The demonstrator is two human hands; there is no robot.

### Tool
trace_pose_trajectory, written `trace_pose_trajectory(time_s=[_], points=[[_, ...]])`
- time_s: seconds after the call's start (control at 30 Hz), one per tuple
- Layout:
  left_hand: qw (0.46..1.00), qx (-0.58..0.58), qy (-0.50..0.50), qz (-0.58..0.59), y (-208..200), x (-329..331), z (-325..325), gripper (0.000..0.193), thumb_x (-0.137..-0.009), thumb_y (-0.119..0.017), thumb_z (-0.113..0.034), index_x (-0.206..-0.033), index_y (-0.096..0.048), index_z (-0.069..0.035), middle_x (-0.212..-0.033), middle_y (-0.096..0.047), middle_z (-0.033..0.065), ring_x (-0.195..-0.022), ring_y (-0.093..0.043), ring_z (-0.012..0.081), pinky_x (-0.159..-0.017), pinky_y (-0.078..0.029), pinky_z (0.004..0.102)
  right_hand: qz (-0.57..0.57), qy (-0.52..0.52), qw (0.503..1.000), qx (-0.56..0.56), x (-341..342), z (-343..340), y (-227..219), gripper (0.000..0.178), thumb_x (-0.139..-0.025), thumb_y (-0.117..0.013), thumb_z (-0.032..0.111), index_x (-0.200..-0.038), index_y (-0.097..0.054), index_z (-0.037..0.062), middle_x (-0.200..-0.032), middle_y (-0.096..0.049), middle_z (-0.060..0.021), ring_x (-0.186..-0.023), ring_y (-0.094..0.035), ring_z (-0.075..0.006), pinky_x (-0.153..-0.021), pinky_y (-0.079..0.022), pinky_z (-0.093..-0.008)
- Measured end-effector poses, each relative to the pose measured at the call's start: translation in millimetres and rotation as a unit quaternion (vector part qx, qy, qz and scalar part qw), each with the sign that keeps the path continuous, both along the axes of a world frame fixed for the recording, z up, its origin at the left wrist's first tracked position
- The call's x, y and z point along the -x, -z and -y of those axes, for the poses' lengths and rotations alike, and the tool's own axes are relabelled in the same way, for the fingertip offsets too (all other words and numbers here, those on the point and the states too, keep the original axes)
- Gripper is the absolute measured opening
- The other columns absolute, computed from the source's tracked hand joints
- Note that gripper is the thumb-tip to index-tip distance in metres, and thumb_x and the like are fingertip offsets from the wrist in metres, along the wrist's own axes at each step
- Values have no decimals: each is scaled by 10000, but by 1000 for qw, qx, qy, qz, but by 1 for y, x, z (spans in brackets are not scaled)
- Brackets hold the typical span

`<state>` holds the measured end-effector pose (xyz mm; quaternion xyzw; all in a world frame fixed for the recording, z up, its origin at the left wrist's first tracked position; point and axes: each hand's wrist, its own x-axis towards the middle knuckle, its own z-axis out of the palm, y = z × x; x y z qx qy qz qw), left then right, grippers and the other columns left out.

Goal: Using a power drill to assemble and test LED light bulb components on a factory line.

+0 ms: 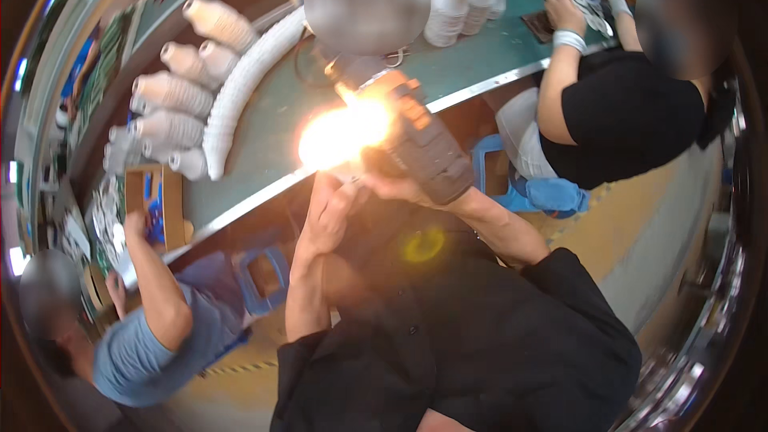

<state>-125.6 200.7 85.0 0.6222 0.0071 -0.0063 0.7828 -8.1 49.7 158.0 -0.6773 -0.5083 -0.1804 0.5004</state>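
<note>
Just left of centre, my left hand (330, 212) has its fingers closed in a pinch, at the lower edge of a dazzling glare (344, 134). My right hand (394, 186) meets it there, fingers pressed together. A small pale piece (346, 176) shows between the fingertips, too washed out to name. Over my right hand and wrist lies a dark blocky device (424, 152) with an orange-lit upper edge; whether the hand grips it or it is worn I cannot tell. The glare hides what lies behind it.
A long curved stack of nested white cups (248, 84) lies on the green table (276, 128), with several shorter cup stacks (172, 94) beside it. A cardboard box (178, 192) holds blue pieces. Co-workers sit left (160, 336) and right (632, 124), near blue stools (264, 280).
</note>
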Motion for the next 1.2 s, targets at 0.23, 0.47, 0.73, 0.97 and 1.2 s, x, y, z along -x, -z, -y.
trace_pose_trajectory(time_s=[0.23, 0.47, 0.73, 0.97, 1.2], points=[[997, 3, -75, 31, -17, -3, 22, 375, -903, -476, -92, -1263, -486, 13, -1153, -540, 60, -1071, -503, 151, -949, -417, 318, -324, -26, 943, 74, 23, 18, 48, 497, -780, -799, 108, -1233, -601, 65, -1065, -636, -21, -971, -607, -143, -809, -509, -318], [999, 10, -18, 27, 16, 11, 3, 573, -897, -499, -158, -1421, -363, 30, -1345, -459, 108, -1257, -434, 203, -1091, -337, 365, -51, 112, 973, 195, 26, 6, 39, 627, -706, -835, 240, -1243, -581, 40, -1045, -603, -113, -938, -599, -269, -767, -517, -393], [1000, -19, -22, 2, 1, 11, 1, 675, -954, -453, -341, -1483, -274, 39, -1432, -395, 155, -1329, -383, 245, -1130, -303, 400, -278, -77, 955, 75, 21, 10, 54, 460, -758, -819, 184, -1142, -612, 37, -1036, -606, -108, -951, -590, -259, -804, -500, -386], [997, -42, -50, 33, -7, 7, 6, 629, -952, -414, -281, -1478, -274, 36, -1420, -382, 149, -1325, -376, 247, -1135, -294, 401, -210, -31, 974, 76, 22, 4, 60, 452, -742, -817, 195, -1131, -635, 53, -1012, -639, -91, -897, -621, -244, -766, -518, -375], [998, -34, -36, 39, 12, 4, 0, 634, -956, -435, -304, -1466, -287, 41, -1401, -396, 141, -1313, -379, 240, -1124, -303, 392, -259, -2, 960, 105, 26, -1, 62, 423, -709, -823, 196, -1075, -652, 73, -967, -666, -86, -809, -663, -243, -708, -553, -360]])
